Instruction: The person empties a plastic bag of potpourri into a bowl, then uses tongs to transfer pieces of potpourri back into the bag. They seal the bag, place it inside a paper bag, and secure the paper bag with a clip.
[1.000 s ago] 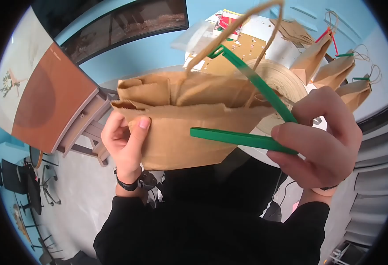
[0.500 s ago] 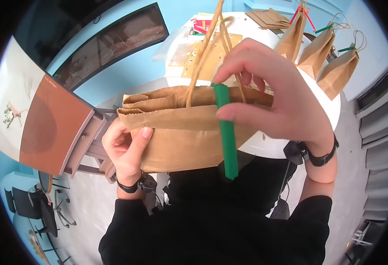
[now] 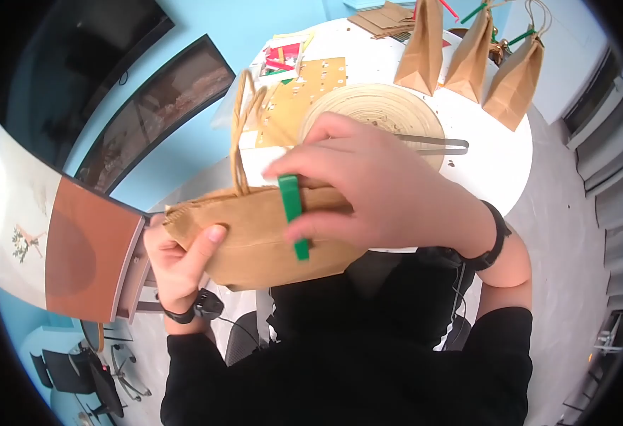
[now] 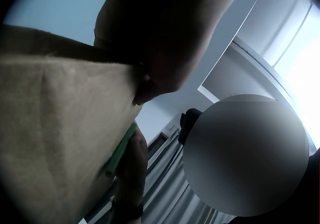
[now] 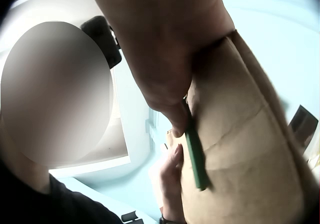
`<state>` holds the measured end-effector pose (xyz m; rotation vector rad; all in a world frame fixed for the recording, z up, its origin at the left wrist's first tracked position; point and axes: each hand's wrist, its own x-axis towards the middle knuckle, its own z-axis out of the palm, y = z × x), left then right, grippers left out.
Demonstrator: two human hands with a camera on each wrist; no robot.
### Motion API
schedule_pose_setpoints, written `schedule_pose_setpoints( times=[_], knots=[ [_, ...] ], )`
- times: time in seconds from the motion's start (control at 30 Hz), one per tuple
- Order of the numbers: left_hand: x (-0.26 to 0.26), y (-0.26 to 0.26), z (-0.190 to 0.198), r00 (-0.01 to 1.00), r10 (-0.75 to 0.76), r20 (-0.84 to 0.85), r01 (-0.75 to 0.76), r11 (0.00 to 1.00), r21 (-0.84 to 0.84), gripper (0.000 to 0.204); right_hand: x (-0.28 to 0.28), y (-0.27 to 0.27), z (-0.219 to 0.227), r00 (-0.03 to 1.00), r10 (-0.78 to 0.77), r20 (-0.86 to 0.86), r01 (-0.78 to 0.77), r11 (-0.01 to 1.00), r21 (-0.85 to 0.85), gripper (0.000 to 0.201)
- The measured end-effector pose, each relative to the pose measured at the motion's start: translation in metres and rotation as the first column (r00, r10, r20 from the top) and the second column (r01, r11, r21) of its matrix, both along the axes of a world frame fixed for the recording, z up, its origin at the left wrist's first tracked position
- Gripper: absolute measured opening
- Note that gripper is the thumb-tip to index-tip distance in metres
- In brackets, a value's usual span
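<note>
A brown paper bag (image 3: pixel 247 245) with twisted paper handles (image 3: pixel 238 153) is held up in front of the body. The left hand (image 3: pixel 177 266) grips its left end, thumb flat on the near side. A green bag-sealing clip (image 3: pixel 292 202) stands upright against the bag's near face, its top end above the bag's upper edge. The right hand (image 3: pixel 389 188) pinches this clip between thumb and fingers, and covers the right part of the bag's top. In the right wrist view, the green clip (image 5: pixel 196 159) lies along the paper beside the right thumb.
On the round white table (image 3: pixel 496 170) are a round woven tray (image 3: pixel 404 99), metal tongs (image 3: pixel 457 147) and a box of red and green clips (image 3: pixel 283 58). Three clipped paper bags (image 3: pixel 471 60) stand back right, near flat folded bags (image 3: pixel 382 18). A brown board (image 3: pixel 88 241) is left.
The clip went from spread in a V at the right to upright against the bag. The right hand moved left across the bag's top. The bag's mouth has narrowed, and the head view shifted.
</note>
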<state>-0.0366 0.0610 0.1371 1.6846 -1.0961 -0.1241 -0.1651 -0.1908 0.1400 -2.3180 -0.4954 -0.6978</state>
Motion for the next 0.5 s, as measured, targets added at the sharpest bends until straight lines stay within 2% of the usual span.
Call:
schedule_pose_setpoints(
  times=[0.07, 0.1, 0.17, 0.27, 0.3, 0.37, 0.43, 0.47, 0.5],
  knots=[
    [0.007, -0.012, 0.01, 0.993, 0.113, -0.02, -0.114, 0.993, -0.028, 0.024, -0.015, -0.006, 0.003, 0.978, -0.109, 0.176, 0.115, 0.993, -0.024, 0.053],
    [0.013, -0.02, 0.016, 0.985, 0.17, -0.032, -0.171, 0.984, -0.043, 0.024, -0.026, -0.013, 0.003, 0.963, -0.162, 0.214, 0.165, 0.986, 0.002, 0.054],
    [0.036, -0.038, 0.027, 0.979, 0.174, -0.106, -0.185, 0.977, -0.104, 0.027, -0.055, -0.031, 0.0, 0.936, -0.266, 0.232, 0.253, 0.964, 0.086, 0.055],
    [0.07, -0.081, 0.054, 0.975, 0.206, -0.085, -0.22, 0.953, -0.211, 0.031, -0.091, -0.045, -0.023, 0.862, -0.456, 0.221, 0.317, 0.826, 0.466, 0.039],
    [0.085, -0.098, 0.062, 0.976, 0.213, -0.038, -0.216, 0.944, -0.249, 0.031, -0.103, -0.052, -0.03, 0.859, -0.482, 0.174, 0.35, 0.8, 0.487, 0.032],
    [0.108, -0.143, 0.074, 0.984, 0.175, 0.017, -0.153, 0.9, -0.409, 0.031, -0.123, -0.059, -0.052, 0.837, -0.546, 0.036, 0.416, 0.678, 0.606, 0.028],
    [0.144, -0.19, 0.085, 0.934, 0.329, 0.142, -0.245, 0.877, -0.414, 0.033, -0.141, -0.059, -0.065, 0.8, -0.595, -0.079, 0.491, 0.573, 0.656, 0.026],
    [0.165, -0.221, 0.084, 0.977, 0.194, 0.086, -0.122, 0.845, -0.521, 0.037, -0.15, -0.059, -0.071, 0.783, -0.614, -0.101, 0.519, 0.554, 0.651, 0.025],
    [0.196, -0.245, 0.087, 0.908, 0.379, 0.176, -0.3, 0.884, -0.359, 0.039, -0.159, -0.059, -0.077, 0.762, -0.635, -0.125, 0.549, 0.533, 0.644, 0.024]
  ],
)
